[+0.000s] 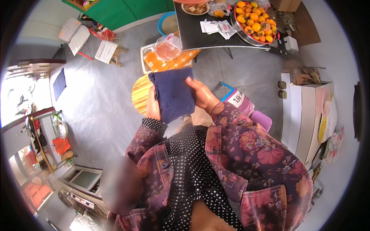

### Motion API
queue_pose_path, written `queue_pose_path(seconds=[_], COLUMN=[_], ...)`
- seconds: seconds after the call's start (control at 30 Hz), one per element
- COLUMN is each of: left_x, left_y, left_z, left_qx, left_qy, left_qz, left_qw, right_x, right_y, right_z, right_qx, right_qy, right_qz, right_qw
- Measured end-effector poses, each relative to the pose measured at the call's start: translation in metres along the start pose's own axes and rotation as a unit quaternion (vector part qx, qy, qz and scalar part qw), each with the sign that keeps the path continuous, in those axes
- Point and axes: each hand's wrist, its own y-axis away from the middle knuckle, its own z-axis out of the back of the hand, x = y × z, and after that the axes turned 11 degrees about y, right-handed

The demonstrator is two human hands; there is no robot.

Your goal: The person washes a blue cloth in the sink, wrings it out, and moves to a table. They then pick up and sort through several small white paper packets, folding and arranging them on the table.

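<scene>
A dark navy piece of cloth (175, 95), roughly square and apparently folded, is held up in front of my body. My left hand (152, 104) grips its left side, with the fingers partly hidden by the fabric. On the right edge, my right hand (202, 93) pinches the cloth, its thumb lying on the front face. Loose threads and a frayed seam show along the cloth's left and lower parts. Below and behind it is a round wooden stool top (140, 96) with striped grain, partly covered by the cloth and my left hand.
Beyond the cloth, an orange patterned box (156, 62) bears a plastic bag (169, 47). A black table (196, 40) holds a red-rimmed basin of persimmons (255, 23). A purple bag (242, 102) is at my right. Folding chairs (79, 40) stand far left; a dark mat (59, 84) lies by the doorway.
</scene>
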Motion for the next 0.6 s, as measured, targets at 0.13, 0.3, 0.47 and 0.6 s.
queue_pose_path(seconds=[0.13,0.3,0.47,0.6], left_x=[-0.021,-0.012,-0.003,-0.009], left_y=[-0.004,-0.011,-0.033,-0.055], left_z=[0.036,0.071,0.084,0.055], left_qx=[-0.047,-0.056,0.018,-0.044], left_qy=[-0.093,-0.256,-0.464,-0.509], left_qz=[0.043,0.101,-0.097,-0.109], left_qw=[0.994,0.96,0.88,0.852], right_x=[-0.018,-0.016,-0.011,-0.046], right_y=[-0.013,-0.019,-0.054,-0.108], right_z=[0.017,0.008,0.016,0.079], right_qx=[-0.136,-0.207,-0.123,-0.223], right_qy=[0.019,0.032,0.109,0.279], right_qz=[0.01,0.008,0.035,0.058], right_qw=[0.991,0.978,0.986,0.932])
